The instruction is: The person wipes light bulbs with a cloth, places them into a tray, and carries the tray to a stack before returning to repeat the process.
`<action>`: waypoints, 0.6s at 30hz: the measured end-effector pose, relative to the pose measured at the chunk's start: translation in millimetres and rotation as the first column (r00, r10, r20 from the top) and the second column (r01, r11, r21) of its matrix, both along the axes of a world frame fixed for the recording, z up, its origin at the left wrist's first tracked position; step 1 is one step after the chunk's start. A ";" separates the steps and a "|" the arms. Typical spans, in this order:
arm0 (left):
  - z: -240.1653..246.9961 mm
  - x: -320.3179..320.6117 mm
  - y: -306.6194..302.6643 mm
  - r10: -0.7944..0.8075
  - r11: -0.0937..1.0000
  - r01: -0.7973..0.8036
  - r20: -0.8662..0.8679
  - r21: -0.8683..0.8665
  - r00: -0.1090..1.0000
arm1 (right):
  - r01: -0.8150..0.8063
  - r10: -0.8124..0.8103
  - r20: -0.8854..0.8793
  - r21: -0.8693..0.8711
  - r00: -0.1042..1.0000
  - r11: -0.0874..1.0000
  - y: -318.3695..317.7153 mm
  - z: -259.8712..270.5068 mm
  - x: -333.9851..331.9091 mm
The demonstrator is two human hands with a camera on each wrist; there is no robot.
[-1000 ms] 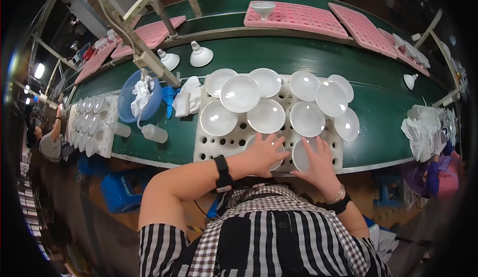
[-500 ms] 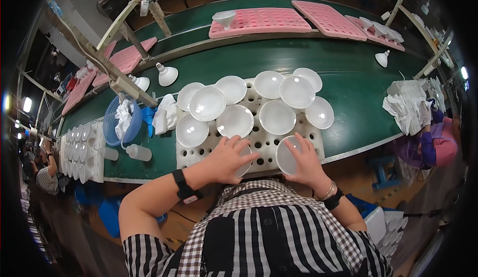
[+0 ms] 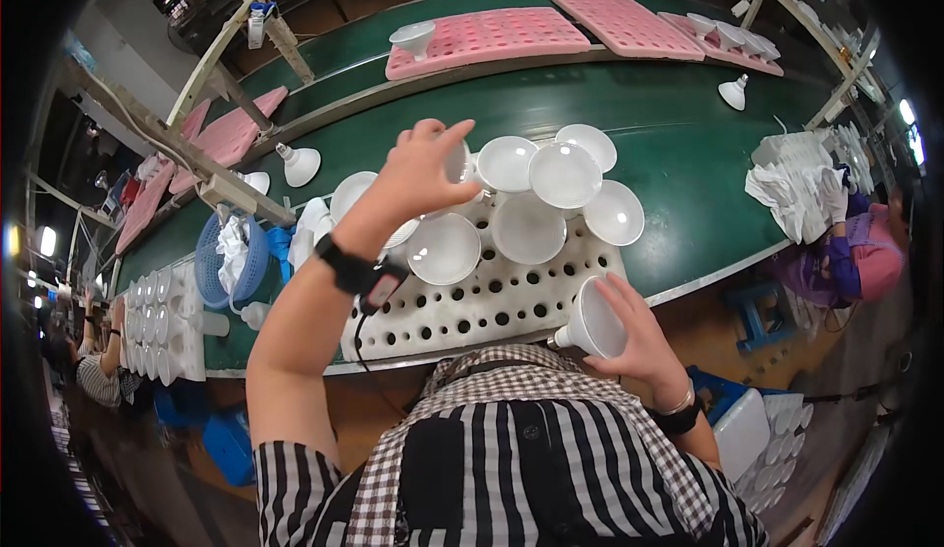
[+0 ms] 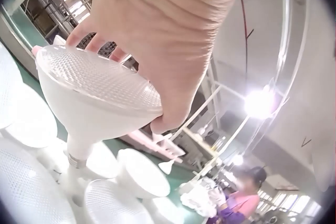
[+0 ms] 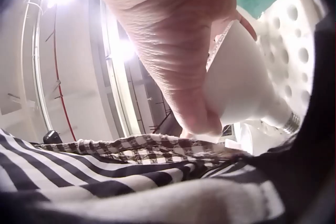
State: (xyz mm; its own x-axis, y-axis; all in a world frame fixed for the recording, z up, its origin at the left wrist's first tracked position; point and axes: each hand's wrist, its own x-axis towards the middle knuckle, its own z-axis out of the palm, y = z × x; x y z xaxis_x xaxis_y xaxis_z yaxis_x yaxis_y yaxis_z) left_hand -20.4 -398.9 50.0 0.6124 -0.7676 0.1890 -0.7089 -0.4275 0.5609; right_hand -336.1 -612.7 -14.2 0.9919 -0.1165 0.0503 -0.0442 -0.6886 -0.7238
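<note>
In the head view my left hand [image 3: 418, 175] is stretched over the back left of a white foam tray [image 3: 482, 307]. It grips a white reflector bulb [image 4: 97, 106] by the rim, fingers on the far side and thumb on the near side. The left wrist view shows that bulb lens up, its base pointing down among other bulbs. My right hand [image 3: 644, 341] holds a second reflector bulb [image 3: 594, 323] by its rim at the tray's front right edge. This one is tilted, screw base toward the left. Several more bulbs [image 3: 529, 230] stand lens up in the tray's back rows.
A blue basket [image 3: 208, 264] with white cloth stands left of the tray, near another bulb-filled tray [image 3: 189, 336]. Pink trays [image 3: 492, 41] lie on the raised shelf behind. Loose bulbs [image 3: 299, 165] rest on the green belt. Another person [image 3: 854, 257] works at the right.
Both hands were at the front-row bulbs. My left hand has carried one to the back left; the right has lifted and tilted the other, baring the tray's front holes.
</note>
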 end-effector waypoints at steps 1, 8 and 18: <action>-7.0 3.5 -17.2 0.016 0.983 -0.042 0.146 0.180 0.989 | -0.009 0.009 0.004 0.000 1.000 1.000 1.2 3.4 1.1; -43.8 -20.2 -38.8 -0.086 0.987 0.029 0.367 0.157 0.926 | -0.076 0.074 0.055 0.039 0.996 0.996 -1.0 29.5 19.9; -19.0 -111.0 25.0 -0.238 0.935 -0.152 -0.886 -0.320 0.398 | -0.492 0.481 0.205 0.004 0.852 0.871 47.8 77.2 106.8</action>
State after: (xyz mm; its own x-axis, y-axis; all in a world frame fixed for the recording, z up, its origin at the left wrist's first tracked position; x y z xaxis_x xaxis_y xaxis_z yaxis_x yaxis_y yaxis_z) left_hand -131.4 -373.8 31.0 0.5312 -0.8144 -0.2336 0.2906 -0.0839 0.9532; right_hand -229.2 -564.9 63.0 0.8940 0.3704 0.2521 0.4290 -0.5456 -0.7199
